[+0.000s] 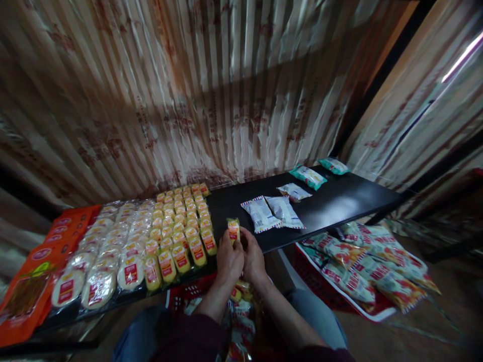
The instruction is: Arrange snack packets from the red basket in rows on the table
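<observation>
A small wrapped snack cake (233,230), yellow with a red label, stands upright at the front edge of the black shelf. My left hand (229,259) is closed around its lower left side. From the right, my right hand (253,255) curls its fingers against the same pack; its fingertips are partly hidden. Left of my hands, rows of matching wrapped cakes (180,257) stand close together. Beyond them are rows of round white cakes (98,284) in clear wrap. Two silvery-white snack bags (260,213) lie just right of my hands.
Orange packets (45,264) lie at the shelf's left end. Another pale bag (294,191) and green bags (307,176) lie farther right on the black shelf (339,201). A red basket (315,279) of chip bags stands below right. More packs (241,322) sit between my knees.
</observation>
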Motion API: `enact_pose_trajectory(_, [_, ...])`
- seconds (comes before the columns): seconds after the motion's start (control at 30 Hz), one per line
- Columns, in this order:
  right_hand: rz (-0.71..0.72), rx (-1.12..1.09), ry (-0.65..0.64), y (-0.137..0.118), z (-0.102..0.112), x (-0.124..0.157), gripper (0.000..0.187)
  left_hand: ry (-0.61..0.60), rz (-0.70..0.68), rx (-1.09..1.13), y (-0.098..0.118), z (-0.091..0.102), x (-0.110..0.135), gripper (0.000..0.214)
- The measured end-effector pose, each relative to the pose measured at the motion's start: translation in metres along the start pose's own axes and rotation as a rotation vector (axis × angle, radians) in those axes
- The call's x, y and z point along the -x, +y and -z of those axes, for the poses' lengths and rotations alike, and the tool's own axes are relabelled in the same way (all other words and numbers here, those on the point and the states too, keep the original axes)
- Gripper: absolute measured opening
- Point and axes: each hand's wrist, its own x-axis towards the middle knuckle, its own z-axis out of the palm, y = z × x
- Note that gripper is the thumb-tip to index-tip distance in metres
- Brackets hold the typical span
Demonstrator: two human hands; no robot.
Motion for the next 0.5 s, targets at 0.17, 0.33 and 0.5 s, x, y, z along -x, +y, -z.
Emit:
enact_pose_trajectory(0.17, [-0.022,-0.016,-0.012,-0.004,-0.01,-0.025,0.045,0.041,-0.017,0.008,0.013,0.0,-0.017,0.042])
enact_pose_trajectory(0.33, [-0.021,-0.029,-0.062,-0.001,-0.024,-0.051,0.045,0.105,-0.017,-0.051,0.022,0.0,-0.041,0.039])
enact_pose_trajectory(0.5, [0.015,0.051,-0.099,0.009,-0.041,-0.076,0.045,0.152,-0.055,-0.118,0.009,-0.019,-0.072,0.043])
